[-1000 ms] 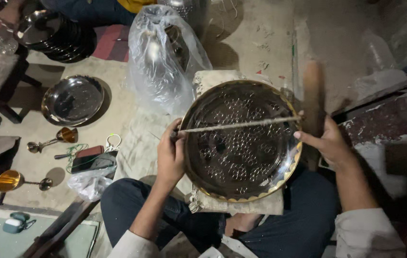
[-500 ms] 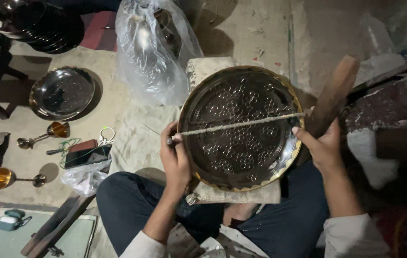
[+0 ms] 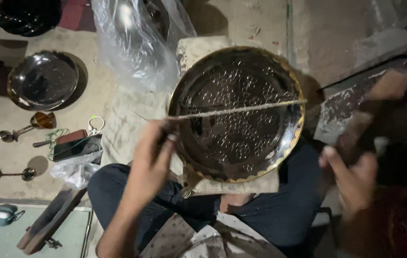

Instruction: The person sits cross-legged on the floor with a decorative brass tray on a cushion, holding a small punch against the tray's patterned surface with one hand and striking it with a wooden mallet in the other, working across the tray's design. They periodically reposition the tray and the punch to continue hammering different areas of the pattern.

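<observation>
Moved: my right hand (image 3: 354,179) has left the tray (image 3: 236,112) rim.
Right grip: blurred, cannot tell.
Left hand (image 3: 152,160): pinching string (image 3: 237,110) across tray.

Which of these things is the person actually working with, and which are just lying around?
In use: big patterned metal tray; string stretched across it; left hand pinching the string; right hand, blurred.

Lying about: plastic bag; small steel plate; brass goblets; wooden block.
</observation>
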